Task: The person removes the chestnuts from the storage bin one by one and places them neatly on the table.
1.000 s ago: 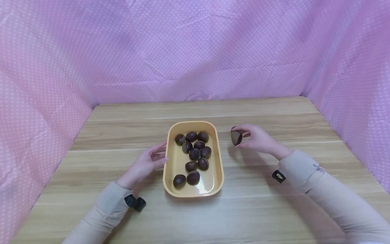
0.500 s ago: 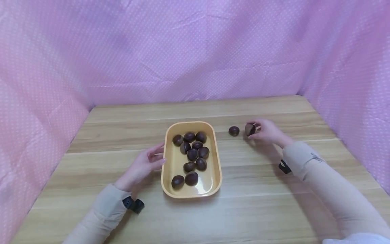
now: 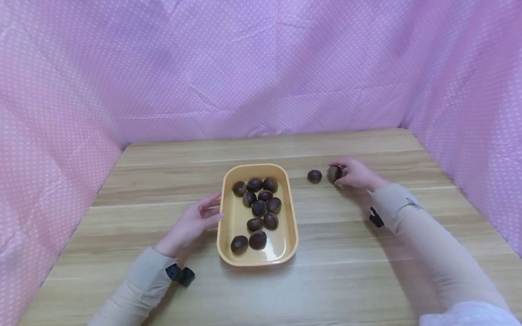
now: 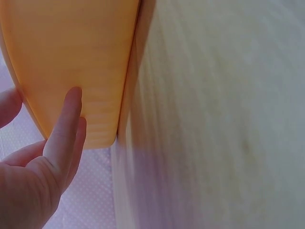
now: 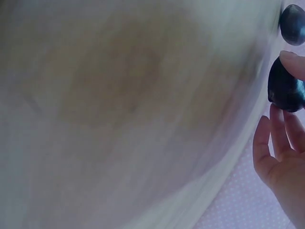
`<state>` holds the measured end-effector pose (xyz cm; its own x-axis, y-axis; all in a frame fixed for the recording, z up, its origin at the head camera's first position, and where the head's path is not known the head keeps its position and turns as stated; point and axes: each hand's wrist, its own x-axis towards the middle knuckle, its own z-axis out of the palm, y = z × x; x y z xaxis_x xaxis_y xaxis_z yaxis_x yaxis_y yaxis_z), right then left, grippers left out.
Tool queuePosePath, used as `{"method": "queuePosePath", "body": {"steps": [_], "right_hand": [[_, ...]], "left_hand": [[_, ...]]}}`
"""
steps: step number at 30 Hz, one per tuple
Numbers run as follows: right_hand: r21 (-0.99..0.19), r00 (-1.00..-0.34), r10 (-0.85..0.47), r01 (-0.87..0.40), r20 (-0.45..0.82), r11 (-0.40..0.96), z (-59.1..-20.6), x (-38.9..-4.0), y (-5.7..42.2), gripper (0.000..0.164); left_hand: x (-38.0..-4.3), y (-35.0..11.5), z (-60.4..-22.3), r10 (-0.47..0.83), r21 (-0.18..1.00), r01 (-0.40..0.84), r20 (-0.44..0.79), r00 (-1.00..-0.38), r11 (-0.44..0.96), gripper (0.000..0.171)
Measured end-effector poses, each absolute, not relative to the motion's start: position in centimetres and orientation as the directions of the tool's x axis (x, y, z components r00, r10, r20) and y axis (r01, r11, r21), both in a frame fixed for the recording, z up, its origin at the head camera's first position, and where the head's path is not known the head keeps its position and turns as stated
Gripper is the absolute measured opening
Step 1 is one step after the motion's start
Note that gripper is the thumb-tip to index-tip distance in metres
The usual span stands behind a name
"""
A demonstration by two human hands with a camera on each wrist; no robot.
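Note:
A yellow rectangular tray (image 3: 292,226) stands on the table with several dark brown chestnuts (image 3: 258,208) lying in it. My left hand (image 3: 195,222) is at the tray's left side; in the left wrist view its fingers (image 4: 71,107) extend against the outer wall, the thumb at the rim. To the right of the tray, my right hand (image 3: 354,174) pinches a chestnut (image 3: 334,174) between thumb and fingers, close over the table. Just left of it, a loose chestnut (image 3: 314,176) rests on the wood. The right wrist view shows the pinched chestnut (image 5: 285,88) under the thumb.
The wood-grain table (image 3: 261,294) is bordered at the back and sides by pink dotted cloth (image 3: 261,68). Each wrist wears a black camera, such as the left wrist camera (image 3: 180,275).
My right hand set one chestnut down right of the tray, then moved a little further right, where it now pinches another chestnut near the table. My left hand stays at the tray.

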<state>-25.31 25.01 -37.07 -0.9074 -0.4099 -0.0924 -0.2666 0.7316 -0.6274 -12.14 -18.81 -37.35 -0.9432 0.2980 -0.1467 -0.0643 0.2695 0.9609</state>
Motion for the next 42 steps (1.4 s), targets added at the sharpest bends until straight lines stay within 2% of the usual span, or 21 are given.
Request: {"method": "queuePosePath", "body": {"steps": [10, 21, 32, 42], "right_hand": [[-0.619, -0.889, -0.454, -0.320, -0.066, 0.717, -37.9, -25.6, 24.6, 0.057], [-0.623, -0.897, -0.432, -0.287, -0.091, 0.728, -37.7, -25.8, 24.6, 0.059], [-0.633, -0.900, -0.424, -0.268, -0.106, 0.727, -37.1, -25.7, 24.5, 0.062], [-0.599, -0.901, -0.421, -0.282, -0.102, 0.749, -36.2, -25.7, 25.1, 0.060]], "left_hand": [[-11.8, -18.9, -37.5, 0.285, 0.962, -0.094, -0.169, -0.944, 0.258, 0.069], [-12.1, -18.9, -37.4, 0.291, 0.962, -0.068, -0.146, -0.945, 0.264, 0.068], [-12.0, -18.8, -37.2, 0.275, 0.958, -0.092, -0.169, -0.947, 0.271, 0.068], [-12.2, -18.7, -37.3, 0.279, 0.960, -0.084, -0.160, -0.947, 0.268, 0.069]]}}
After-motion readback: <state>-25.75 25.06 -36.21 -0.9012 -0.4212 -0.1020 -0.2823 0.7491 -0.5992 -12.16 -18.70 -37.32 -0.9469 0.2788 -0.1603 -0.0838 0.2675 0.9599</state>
